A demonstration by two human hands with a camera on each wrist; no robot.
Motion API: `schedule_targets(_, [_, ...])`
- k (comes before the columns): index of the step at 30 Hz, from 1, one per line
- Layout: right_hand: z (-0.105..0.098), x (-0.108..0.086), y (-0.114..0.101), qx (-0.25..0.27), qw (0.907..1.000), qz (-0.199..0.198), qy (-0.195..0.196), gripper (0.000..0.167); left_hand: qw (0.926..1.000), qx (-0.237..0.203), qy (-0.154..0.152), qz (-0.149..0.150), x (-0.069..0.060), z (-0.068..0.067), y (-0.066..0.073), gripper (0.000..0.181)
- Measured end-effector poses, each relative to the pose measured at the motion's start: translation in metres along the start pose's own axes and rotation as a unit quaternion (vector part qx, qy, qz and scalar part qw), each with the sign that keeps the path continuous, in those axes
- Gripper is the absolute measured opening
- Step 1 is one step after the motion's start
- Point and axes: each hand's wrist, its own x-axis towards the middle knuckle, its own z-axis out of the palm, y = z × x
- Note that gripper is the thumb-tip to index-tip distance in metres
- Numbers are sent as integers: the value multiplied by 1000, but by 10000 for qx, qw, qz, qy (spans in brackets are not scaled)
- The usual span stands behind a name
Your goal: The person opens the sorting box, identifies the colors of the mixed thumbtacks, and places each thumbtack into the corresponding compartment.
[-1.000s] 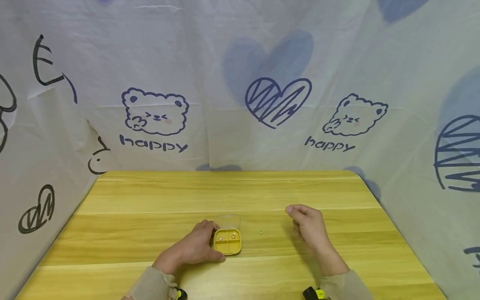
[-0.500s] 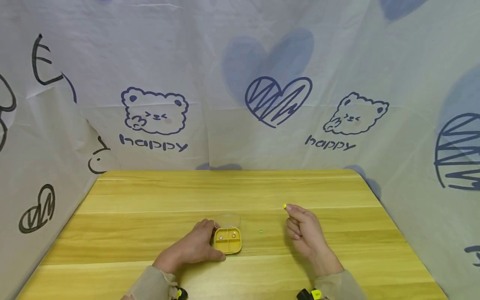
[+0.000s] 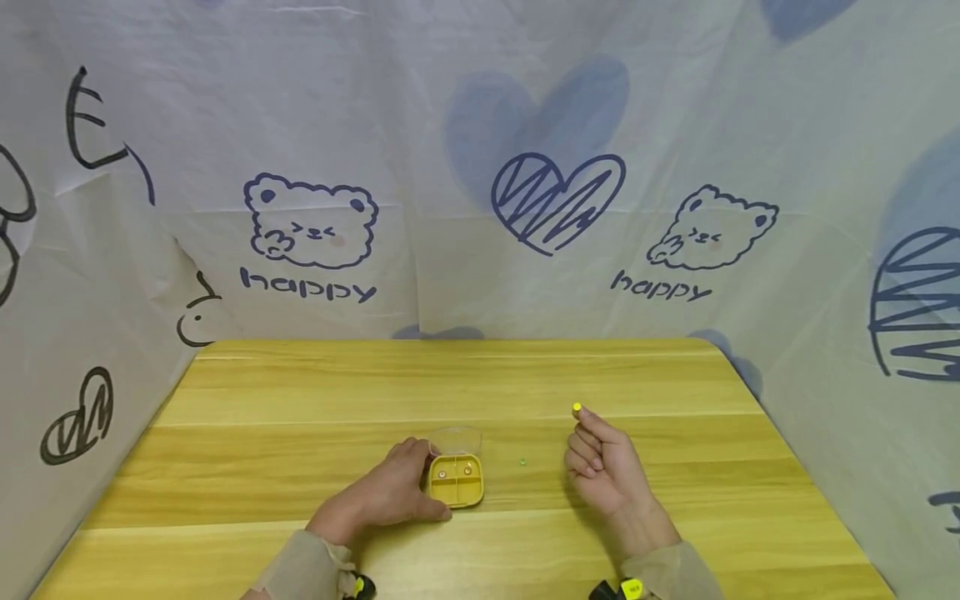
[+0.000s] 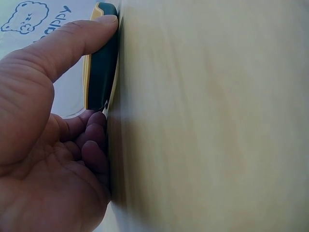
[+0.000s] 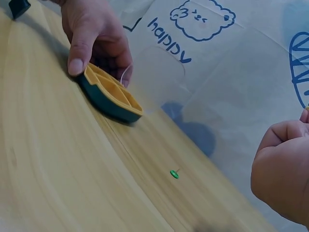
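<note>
A small yellow pill box [image 3: 456, 493], dark green on its outside, lies on the table with its clear lid [image 3: 456, 441] raised at the back. My left hand [image 3: 390, 492] holds it at its left side, thumb at the front and fingers behind. Two small coppery round pieces, too small to identify, sit in separate back compartments. Raised to the right of the box, my right hand [image 3: 609, 467] pinches a yellow thumbtack [image 3: 577, 407] between thumb and index finger, its round head showing. A green thumbtack [image 5: 175, 174] lies point up on the table between the box and my right hand.
The wood-grain table [image 3: 300, 392] ends at a printed white cloth [image 3: 435, 275] behind it, and cloth also hangs along both sides. Dark wrist devices [image 3: 362, 587] sit by both sleeves.
My right hand has turned, bringing the yellow thumbtack's round head into full view, and has shifted slightly. The left hand, box and green thumbtack have stayed in place.
</note>
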Motion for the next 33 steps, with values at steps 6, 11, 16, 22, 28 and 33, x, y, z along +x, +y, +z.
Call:
schedule_targets(6, [-1, 0, 2, 567, 9981, 159, -190, 35, 10000, 32, 17, -12, 1, 1, -1, 72])
schedule_targets(11, [-1, 1, 4, 660, 9972, 167, -317, 35, 10000, 81, 22, -26, 2, 1, -2, 73])
schedule_targets(16, [-3, 1, 6, 713, 9966, 160, -391, 36, 10000, 33, 16, -25, 1, 1, -1, 72])
schedule_targets(22, [-4, 1, 8, 768, 9956, 183, -512, 40, 10000, -4, 14, 0, 0, 1, 0, 72])
schedule_targets(28, [-5, 1, 9, 761, 9955, 186, -536, 40, 10000, -2, 26, 8, 0, 0, 0, 71])
schedule_targets(33, [-6, 2, 9, 796, 9951, 214, -551, 40, 10000, -7, 16, -11, 0, 0, 0, 72])
